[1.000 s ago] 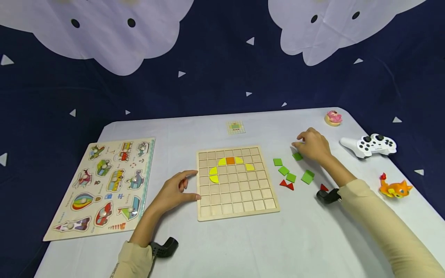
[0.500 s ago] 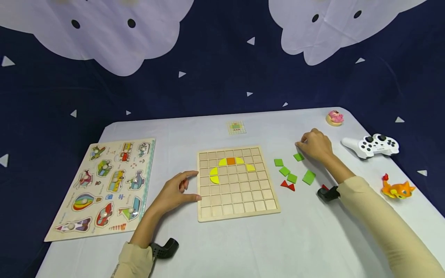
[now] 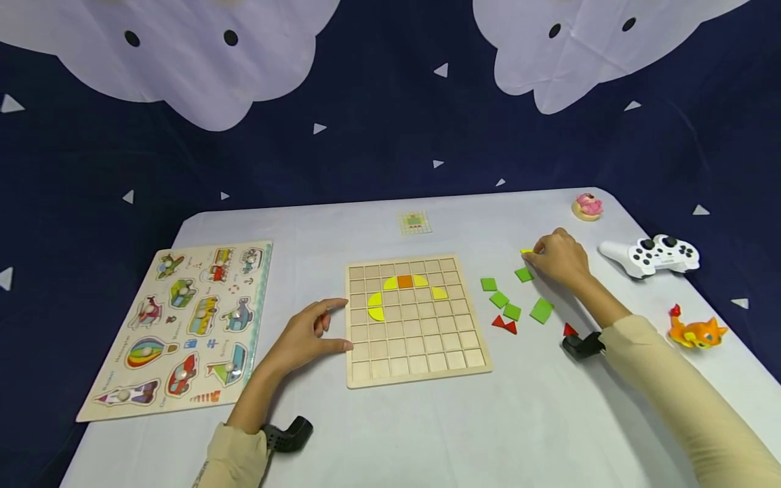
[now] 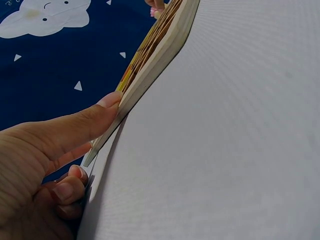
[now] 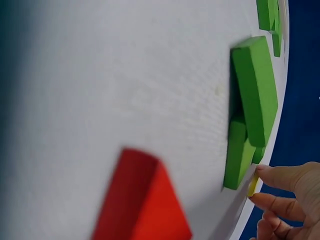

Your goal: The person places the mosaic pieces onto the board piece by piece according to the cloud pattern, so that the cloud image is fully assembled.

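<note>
In the head view a wooden grid board (image 3: pixel 419 322) lies on the table, bearing several yellow quarter-round pieces (image 3: pixel 375 314) and one orange square (image 3: pixel 405 282). My left hand (image 3: pixel 308 337) touches its left edge with thumb and index finger spread apart; the left wrist view has the thumb (image 4: pixel 107 102) against the board's side (image 4: pixel 155 60). To the right of the board, my right hand (image 3: pixel 560 259) pinches a yellow piece (image 5: pixel 253 185) between thumb and finger. The piece is mostly hidden in the head view. Near that hand lie green squares (image 3: pixel 523 274) and red triangles (image 3: pixel 504 324).
On the left lies a picture puzzle board (image 3: pixel 183 332). A small pattern card (image 3: pixel 414 223) sits behind the grid. Along the right side are a white game controller (image 3: pixel 649 256), an orange animal toy (image 3: pixel 695 331) and a pink figure (image 3: pixel 588 207). A dark curtain hangs behind.
My right hand has shifted slightly right, its fingers have closed together, and a yellow piece now shows at its fingertips. The left hand stays at the board's edge.
</note>
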The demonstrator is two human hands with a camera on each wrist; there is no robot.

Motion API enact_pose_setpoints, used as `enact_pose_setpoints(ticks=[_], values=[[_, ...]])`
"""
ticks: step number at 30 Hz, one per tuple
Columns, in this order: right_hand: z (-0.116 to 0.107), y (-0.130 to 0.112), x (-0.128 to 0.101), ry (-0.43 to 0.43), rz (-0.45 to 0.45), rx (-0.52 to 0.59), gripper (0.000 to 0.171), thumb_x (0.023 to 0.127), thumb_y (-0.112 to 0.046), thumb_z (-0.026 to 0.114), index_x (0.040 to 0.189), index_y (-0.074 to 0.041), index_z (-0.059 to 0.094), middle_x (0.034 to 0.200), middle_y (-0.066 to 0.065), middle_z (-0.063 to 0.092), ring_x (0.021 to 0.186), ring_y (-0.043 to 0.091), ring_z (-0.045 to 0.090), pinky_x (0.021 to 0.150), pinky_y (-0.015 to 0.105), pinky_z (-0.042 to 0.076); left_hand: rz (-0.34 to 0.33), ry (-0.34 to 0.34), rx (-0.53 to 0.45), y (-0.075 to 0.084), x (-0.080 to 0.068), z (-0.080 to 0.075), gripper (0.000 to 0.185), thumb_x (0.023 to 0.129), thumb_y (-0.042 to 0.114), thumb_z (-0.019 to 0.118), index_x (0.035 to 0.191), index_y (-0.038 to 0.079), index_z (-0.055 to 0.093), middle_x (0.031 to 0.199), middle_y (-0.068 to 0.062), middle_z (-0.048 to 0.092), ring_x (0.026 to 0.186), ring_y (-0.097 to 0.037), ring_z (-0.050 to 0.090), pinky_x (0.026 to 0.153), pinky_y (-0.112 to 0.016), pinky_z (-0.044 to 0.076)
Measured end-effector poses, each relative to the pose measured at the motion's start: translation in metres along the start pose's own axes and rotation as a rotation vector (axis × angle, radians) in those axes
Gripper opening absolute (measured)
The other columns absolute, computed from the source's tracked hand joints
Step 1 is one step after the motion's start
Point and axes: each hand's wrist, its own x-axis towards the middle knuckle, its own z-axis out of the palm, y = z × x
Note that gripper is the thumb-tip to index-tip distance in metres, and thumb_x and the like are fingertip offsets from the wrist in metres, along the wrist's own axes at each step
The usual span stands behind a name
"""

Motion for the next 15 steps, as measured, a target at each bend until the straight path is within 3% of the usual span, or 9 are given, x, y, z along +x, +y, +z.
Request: enact_pose_setpoints(ticks=[6, 15], values=[[0.0046, 0.0006, 0.0011, 0.005, -0.109, 0.015, 0.029, 0.087, -0.012, 0.068, 0.106, 0.009, 0.071, 0.093, 0.025, 0.056, 0.086, 0.036, 0.055, 0.071, 0.052, 0.045, -0.008, -0.004, -0.012, -0.0011, 0.0001, 0.0007, 0.076, 0.071, 0.021, 0.090, 0.138, 0.009, 0.056, 0.084, -0.003, 0.043, 0.079, -0.017, 0.042, 0.070, -0.026, 0.035], [0.0083, -0.0049, 0.0029, 0.031, -0.130, -0.011, 0.034, 0.088, -0.026, 0.072, 0.104, 0.004, 0.073, 0.092, 0.022, 0.057, 0.086, 0.035, 0.053, 0.070, 0.048, 0.043, -0.005, 0.002, -0.010, -0.0004, 0.0004, 0.0002, 0.076, 0.071, 0.021, 0.090, 0.138, 0.009, 0.056, 0.084, -0.003, 0.044, 0.078, -0.017, 0.042, 0.070, -0.026, 0.035]])
